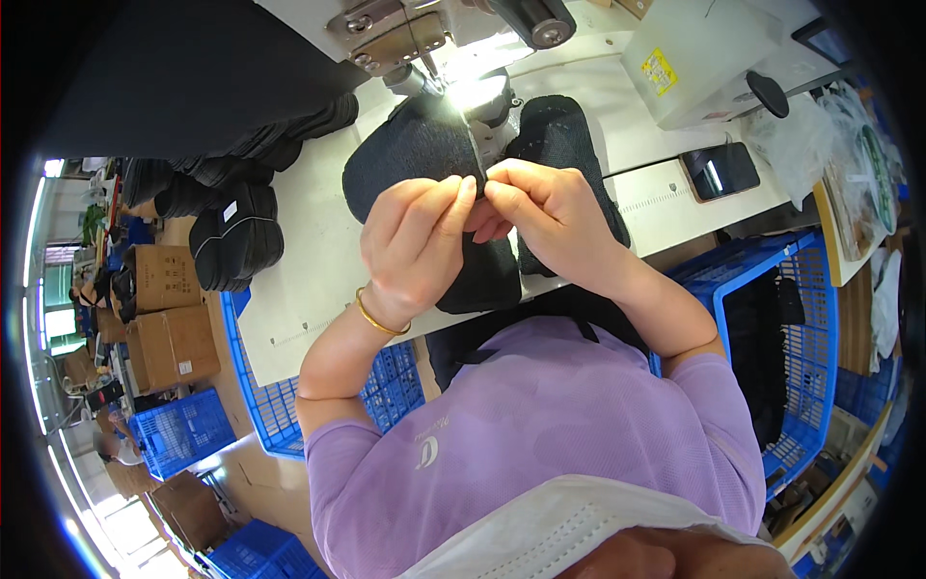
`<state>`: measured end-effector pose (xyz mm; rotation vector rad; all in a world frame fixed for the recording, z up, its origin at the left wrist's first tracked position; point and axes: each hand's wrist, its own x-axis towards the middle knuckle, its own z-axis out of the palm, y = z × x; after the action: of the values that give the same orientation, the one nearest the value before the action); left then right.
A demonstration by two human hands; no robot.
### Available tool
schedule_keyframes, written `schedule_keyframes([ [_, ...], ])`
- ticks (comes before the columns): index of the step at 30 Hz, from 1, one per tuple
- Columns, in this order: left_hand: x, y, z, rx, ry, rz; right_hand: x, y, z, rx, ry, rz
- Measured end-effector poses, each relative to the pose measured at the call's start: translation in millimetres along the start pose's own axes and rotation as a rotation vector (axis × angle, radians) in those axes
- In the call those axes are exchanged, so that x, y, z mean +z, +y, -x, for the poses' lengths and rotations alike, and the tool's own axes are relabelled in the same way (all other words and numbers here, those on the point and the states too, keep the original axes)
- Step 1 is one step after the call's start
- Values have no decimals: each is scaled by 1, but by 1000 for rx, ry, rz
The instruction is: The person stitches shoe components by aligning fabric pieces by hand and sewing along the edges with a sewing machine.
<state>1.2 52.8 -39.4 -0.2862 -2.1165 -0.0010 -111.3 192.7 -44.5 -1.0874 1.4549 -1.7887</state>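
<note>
Two hands, left hand [413, 241] and right hand [558, 210]: pinched narrow, fingertips almost meeting at centre of frame, apparently gripping edge of dark piece.
Dark piece [405, 150]: at upper centre, below machine head; liable to skew or pucker if tugged unevenly.
Machine head [395, 39]: at top of frame, near fingertips; possible finger injury if started during closer handling.
Lamp glare [475, 92]: obscuring work point; misalignment possible through poor sight; needle contact not discernible.
Second dark piece [559, 130]: right of centre, near right hand; could be dragged by wrist.
</note>
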Motion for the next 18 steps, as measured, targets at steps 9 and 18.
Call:
schedule_keyframes([
  [9, -2, -4, 6, 132, -70, -77, 7, -6, -4, -50, 67, 277],
  [18, 2, -12, 8, 38, 2, -200, 9, -8, -5, 40, 87, 49],
])
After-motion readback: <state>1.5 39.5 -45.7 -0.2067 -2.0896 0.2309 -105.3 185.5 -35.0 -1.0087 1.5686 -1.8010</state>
